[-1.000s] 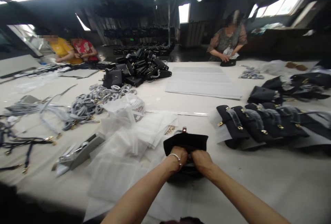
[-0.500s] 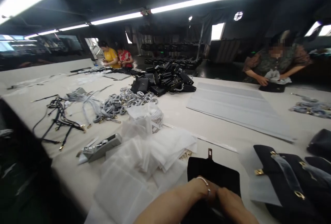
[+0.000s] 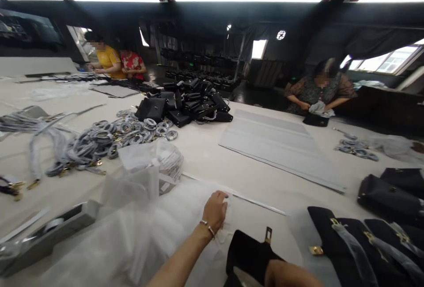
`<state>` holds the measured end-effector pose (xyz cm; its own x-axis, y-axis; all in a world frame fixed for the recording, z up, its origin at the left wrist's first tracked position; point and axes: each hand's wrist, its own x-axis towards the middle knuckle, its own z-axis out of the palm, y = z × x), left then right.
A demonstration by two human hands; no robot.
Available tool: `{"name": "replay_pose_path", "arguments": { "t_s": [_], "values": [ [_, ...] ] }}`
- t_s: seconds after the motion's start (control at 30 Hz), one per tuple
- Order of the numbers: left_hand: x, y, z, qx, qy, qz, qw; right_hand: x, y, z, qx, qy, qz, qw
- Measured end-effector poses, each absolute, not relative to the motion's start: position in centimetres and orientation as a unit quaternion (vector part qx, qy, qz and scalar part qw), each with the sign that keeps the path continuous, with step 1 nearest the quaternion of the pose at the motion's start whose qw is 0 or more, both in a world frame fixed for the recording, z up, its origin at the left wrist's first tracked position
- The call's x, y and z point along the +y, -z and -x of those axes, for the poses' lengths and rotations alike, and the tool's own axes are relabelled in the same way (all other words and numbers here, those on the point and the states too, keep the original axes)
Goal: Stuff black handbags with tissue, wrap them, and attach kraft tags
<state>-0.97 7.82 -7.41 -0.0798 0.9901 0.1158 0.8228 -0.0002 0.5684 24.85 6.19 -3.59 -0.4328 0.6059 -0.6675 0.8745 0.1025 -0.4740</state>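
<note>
My left hand (image 3: 216, 211), a bracelet at its wrist, reaches over the edge of a pile of translucent white sheets or bags (image 3: 172, 216). Its fingers curl downward, and whatever they pinch is hidden beneath them. In front of me at the bottom edge stands a black handbag (image 3: 247, 251) with its flap raised and a gold clasp plate (image 3: 268, 234) on the flap. My right hand (image 3: 291, 274) grips the bag at its right side, the fingers mostly out of sight.
A grey tape dispenser (image 3: 49, 238) sits at the left. Wrapped straps (image 3: 99, 139) and piled black bags (image 3: 185, 103) lie farther back. Grey sheets (image 3: 271, 145) cover the table's middle right. More handbags (image 3: 351, 243) line the right. Co-workers stand across the table, one handling a black bag (image 3: 316, 120).
My left hand has left the handbag and moved up and left to the white pile. The right hand stays at the bag. The view has turned rightward.
</note>
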Motion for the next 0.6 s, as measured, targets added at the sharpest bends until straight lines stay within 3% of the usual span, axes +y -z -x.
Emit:
{"name": "replay_pose_path", "arguments": {
  "t_s": [0.07, 0.13, 0.3, 0.43, 0.6],
  "values": [
    [10.0, 9.5, 1.6, 0.719, -0.207, -0.653, 0.115, 10.2, 2.3, -25.1, 0.695, 0.496, -0.484, 0.191],
    [11.6, 12.1, 1.7, 0.72, -0.131, -0.673, 0.107, 15.4, 1.3, -25.1, 0.683, 0.495, -0.516, 0.15],
    [12.2, 16.6, 1.5, 0.691, -0.062, -0.712, 0.111, 30.7, 1.6, -25.0, 0.717, 0.262, -0.646, -0.021],
    [11.3, 17.1, 1.7, 0.687, -0.074, -0.717, 0.094, 41.0, 4.9, -24.4, 0.721, 0.131, -0.675, -0.084],
    [10.9, 17.8, 1.9, 0.671, -0.08, -0.737, 0.017, 48.3, 11.5, -23.7, 0.74, 0.074, -0.665, -0.071]
  ]
}}
